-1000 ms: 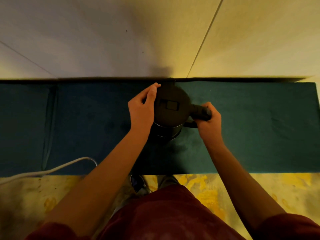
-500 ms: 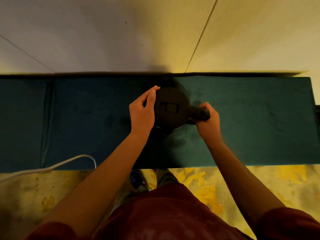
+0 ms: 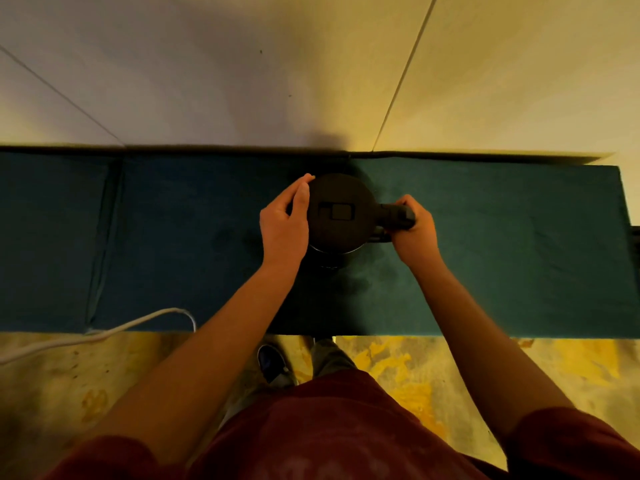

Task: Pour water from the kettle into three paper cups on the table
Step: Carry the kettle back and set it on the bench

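The long surface covered in dark teal cloth [image 3: 502,254] runs left to right across the middle of the head view, its far edge against a pale wall and its near edge above a yellow-stained floor. No paper cups appear anywhere on it; where they stand cannot be told from here.

A person in a dark red shirt stands at the near edge, both forearms reaching away toward the centre of the surface. A white cable [image 3: 104,336] trails over the near edge at the left, well apart from the hands.

The round black electric kettle [image 3: 341,211] sits at the centre of the cloth, nearer the far edge than the near one, seen from above with its lid shut. Its long axis lies left to right: body at left, black handle [image 3: 396,216] projecting to the right. Whether it rests on the cloth or is slightly raised cannot be told.

The right hand [image 3: 414,233] is clenched round the handle, fingers wrapped over it. The left hand [image 3: 285,223] lies flat against the left side of the body, fingers extended and touching, steadying rather than gripping.

Judgement: the handle lies directly in the right hand, so that hand will carry the lift; the pour itself has not begun.
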A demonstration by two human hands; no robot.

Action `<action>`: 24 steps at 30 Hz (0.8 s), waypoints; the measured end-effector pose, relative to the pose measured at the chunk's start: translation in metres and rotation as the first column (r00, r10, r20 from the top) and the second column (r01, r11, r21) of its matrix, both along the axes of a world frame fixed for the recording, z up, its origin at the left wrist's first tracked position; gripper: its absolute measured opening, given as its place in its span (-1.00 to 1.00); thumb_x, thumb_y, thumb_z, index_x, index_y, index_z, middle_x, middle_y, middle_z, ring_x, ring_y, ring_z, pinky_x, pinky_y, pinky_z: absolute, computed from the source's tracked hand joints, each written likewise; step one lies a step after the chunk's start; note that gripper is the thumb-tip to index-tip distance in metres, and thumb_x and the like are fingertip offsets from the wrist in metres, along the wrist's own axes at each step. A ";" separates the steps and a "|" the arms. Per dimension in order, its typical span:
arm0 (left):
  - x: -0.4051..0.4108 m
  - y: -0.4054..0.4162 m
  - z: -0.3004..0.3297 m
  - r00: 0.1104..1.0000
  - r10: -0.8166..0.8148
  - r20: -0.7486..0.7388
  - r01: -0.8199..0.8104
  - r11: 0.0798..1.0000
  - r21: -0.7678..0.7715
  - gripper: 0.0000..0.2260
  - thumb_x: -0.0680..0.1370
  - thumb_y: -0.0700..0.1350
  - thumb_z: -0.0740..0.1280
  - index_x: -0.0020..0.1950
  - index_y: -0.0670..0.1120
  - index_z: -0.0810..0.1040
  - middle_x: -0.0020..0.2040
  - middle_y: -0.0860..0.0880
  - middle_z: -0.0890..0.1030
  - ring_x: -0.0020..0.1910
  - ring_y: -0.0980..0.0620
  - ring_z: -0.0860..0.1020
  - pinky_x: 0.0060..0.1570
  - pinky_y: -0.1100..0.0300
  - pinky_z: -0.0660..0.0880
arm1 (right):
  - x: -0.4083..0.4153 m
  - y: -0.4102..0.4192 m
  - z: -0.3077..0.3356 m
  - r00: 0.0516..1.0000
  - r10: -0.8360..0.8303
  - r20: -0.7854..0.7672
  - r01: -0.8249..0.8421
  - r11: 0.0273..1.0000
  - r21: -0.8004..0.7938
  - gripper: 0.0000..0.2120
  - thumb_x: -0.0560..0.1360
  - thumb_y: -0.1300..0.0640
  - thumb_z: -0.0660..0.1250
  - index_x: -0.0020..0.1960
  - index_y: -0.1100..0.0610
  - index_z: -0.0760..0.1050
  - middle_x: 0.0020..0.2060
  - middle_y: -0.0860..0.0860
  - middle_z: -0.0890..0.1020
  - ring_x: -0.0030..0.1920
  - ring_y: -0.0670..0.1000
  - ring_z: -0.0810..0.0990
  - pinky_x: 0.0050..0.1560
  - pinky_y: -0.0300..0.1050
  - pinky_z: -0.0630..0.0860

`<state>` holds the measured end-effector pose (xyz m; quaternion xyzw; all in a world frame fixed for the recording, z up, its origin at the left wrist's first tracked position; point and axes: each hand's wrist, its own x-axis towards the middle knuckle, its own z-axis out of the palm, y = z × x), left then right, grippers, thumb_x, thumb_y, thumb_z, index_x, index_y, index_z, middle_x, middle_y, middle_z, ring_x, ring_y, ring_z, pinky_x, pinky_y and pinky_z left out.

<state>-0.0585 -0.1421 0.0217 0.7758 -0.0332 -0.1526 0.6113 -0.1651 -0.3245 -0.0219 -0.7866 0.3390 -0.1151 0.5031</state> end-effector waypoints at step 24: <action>0.018 0.013 0.009 0.995 -0.052 -0.086 0.069 0.976 0.205 -0.75 0.62 0.04 0.30 0.14 -0.06 0.65 0.00 0.02 0.64 0.01 0.05 0.59 0.15 0.00 0.57 | 0.008 -0.020 0.004 0.946 0.161 -0.282 -0.187 0.980 -0.068 -0.85 0.45 0.23 0.46 -0.04 0.25 0.53 -0.16 0.17 0.64 -0.11 0.14 0.60 -0.19 -0.06 0.43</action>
